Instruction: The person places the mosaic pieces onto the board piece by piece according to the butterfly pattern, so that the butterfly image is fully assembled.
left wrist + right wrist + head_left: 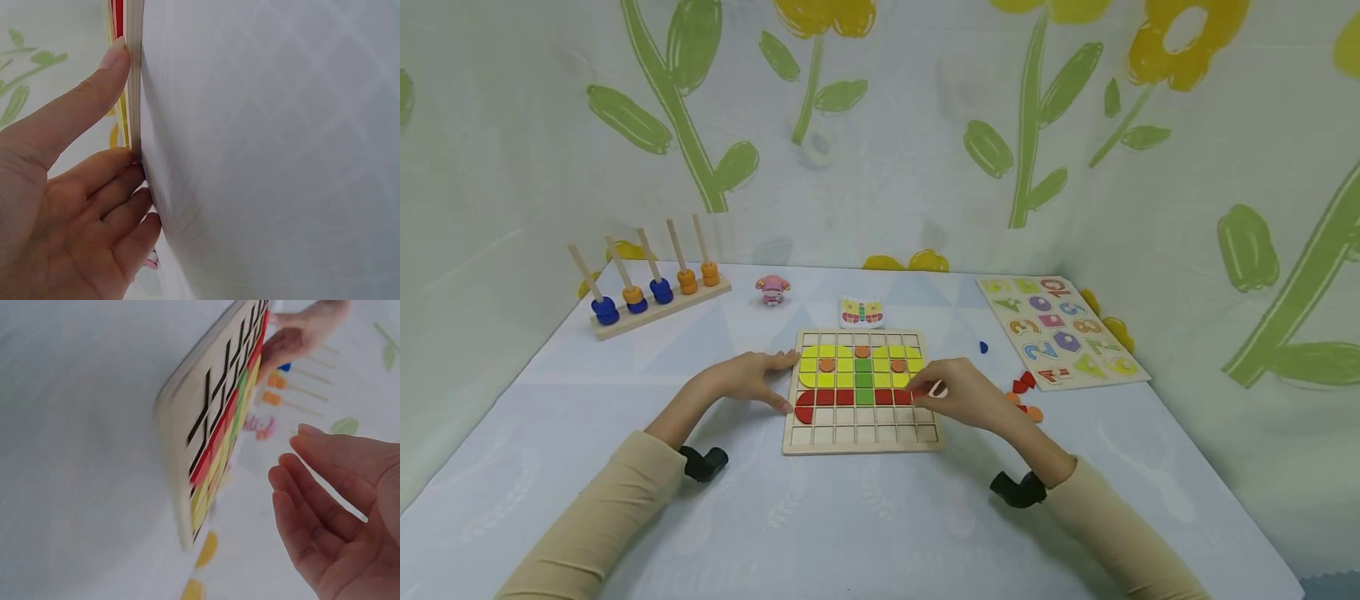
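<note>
A wooden grid board (865,443) lies flat on the table, its cells partly filled with yellow, orange, green and red pieces. My left hand (748,379) touches the board's left edge with thumb and fingers spread; the left wrist view shows the thumb (112,62) against the side. Over the right end of the row of red pieces (844,397) hovers my right hand (958,392), thumb and index finger near each other. In the right wrist view its fingers (300,506) are bent loosely with nothing visible between them. Behind the board stands a small butterfly picture card (862,313).
Loose red and orange pieces (1035,413) lie right of the board, partly behind the right hand. A blue piece (983,347), a number puzzle board (1101,375), a pink figurine (772,288) and a peg stand with beads (662,311) are farther back.
</note>
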Demonstrator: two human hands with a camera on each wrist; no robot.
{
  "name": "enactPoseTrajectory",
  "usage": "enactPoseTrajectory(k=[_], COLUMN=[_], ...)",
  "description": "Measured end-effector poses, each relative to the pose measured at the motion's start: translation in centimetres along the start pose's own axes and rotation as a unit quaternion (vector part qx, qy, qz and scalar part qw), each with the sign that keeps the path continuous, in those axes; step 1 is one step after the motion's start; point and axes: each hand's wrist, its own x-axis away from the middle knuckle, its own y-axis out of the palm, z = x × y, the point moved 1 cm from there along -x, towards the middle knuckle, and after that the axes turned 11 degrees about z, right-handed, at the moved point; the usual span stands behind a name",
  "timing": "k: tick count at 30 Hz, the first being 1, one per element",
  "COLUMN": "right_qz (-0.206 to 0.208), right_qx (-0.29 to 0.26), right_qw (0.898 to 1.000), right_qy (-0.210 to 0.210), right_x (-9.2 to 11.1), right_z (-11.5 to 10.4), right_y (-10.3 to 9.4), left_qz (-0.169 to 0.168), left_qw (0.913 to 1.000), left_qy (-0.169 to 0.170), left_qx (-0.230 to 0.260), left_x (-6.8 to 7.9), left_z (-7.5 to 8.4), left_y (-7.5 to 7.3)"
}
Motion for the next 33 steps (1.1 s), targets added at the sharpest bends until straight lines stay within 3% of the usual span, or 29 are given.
enactPoseTrajectory(k=[15, 19, 26, 33], right_qz=[0.025, 0.034, 0.036, 0.025], right_qx=[0.059, 0.054, 0.053, 0.071], right_qw=[0.996, 0.995, 0.991, 0.987], right_qy=[0.063, 0.078, 0.118, 0.143], right_x=[5.3, 6.3, 6.8, 6.5], right_z=[5.5, 7.0, 9.0, 10.4], right_y=[-3.7, -4.6, -6.1, -6.3], left_qz=[0.004, 0.004, 0.004, 0.003], left_qw=[1.0000, 1.0000, 1.0000, 1.0000], left_qy=[0.003, 0.002, -0.001, -0.004], left_qx=[0.000, -0.002, -0.006, -0.006], left_x=[0.0, -0.1, 0.0, -0.1], left_z=[0.0, 0.0, 0.0, 0.0], left_y=[0.1, 0.2, 0.1, 0.2])
